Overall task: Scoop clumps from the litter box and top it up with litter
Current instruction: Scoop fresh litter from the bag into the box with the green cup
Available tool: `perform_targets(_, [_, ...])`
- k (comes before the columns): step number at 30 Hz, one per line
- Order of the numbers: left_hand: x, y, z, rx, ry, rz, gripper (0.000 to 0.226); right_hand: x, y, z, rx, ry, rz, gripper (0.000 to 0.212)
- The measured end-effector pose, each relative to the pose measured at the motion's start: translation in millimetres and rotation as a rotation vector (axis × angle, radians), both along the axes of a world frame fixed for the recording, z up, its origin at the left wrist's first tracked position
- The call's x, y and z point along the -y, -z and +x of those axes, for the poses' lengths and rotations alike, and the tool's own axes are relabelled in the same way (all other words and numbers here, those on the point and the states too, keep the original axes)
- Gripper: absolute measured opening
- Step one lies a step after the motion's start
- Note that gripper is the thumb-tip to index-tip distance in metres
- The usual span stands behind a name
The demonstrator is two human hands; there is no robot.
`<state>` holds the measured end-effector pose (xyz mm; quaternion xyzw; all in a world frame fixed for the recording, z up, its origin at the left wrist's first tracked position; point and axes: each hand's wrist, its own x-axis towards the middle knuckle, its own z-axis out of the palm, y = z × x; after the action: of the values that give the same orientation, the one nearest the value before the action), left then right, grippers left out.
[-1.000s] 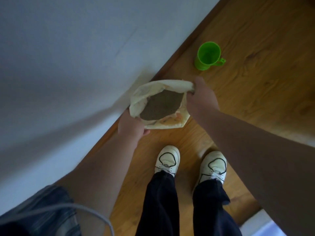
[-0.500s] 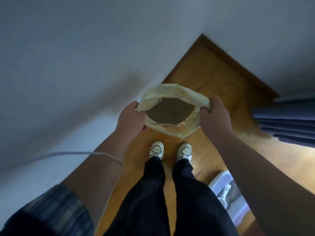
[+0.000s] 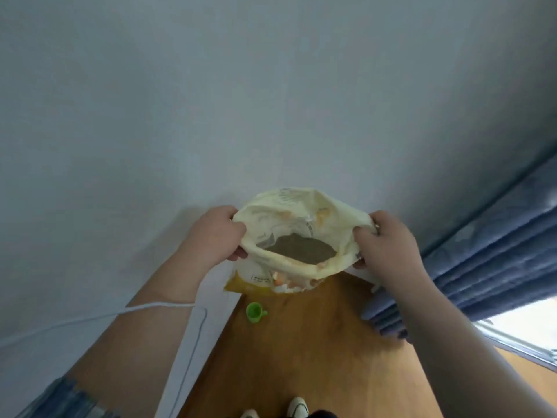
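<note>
Litter [image 3: 301, 250], grey-brown and fine, fills the lower part of an open cream-coloured bag [image 3: 297, 276] that I hold up in front of me, against a pale blue-grey wall [image 3: 271, 101]. My left hand [image 3: 215, 235] is closed around the left edge of the bag's mouth, thumb over the rim and fingers curled beneath it. My right hand [image 3: 387, 241] is clenched on the right edge in the same way, and the two grips stretch the mouth wide so the surface of the litter shows inside. The bag hangs clear of the wooden floor [image 3: 301, 357]; its lower part shows yellow and orange print. Below the bag, on the floor near the foot of the wall, a small green cup [image 3: 254, 312] stands with its handle turned to the right. Blue curtains [image 3: 482, 267] hang at the right, their folds reaching down just beside my right forearm, with bright light at the window edge beyond them. A thin white cable [image 3: 162, 306] crosses my left forearm. At the bottom edge, the toes of my white shoes [image 3: 297, 408] show on the floor.
</note>
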<state>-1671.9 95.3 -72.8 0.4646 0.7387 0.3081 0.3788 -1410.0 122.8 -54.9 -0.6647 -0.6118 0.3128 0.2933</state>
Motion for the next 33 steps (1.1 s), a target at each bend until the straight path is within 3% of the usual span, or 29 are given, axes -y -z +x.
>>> perform_targets(6, [-26,-67,39,-0.053,0.181,0.085,0.019,18,-47,44,-0.053,0.171,0.093,0.010])
perform_targets(14, [-58,-90,130,-0.047,0.393,0.129,0.018,40,-63,128,-0.135,0.383,0.134,0.013])
perform_targets(24, [-104,-83,304,-0.092,0.697,0.087,0.019,53,-51,278,-0.122,0.598,0.177,0.010])
perform_targets(33, [-133,-26,480,-0.140,0.930,-0.017,0.017,69,-8,418,-0.074,0.767,0.121,0.005])
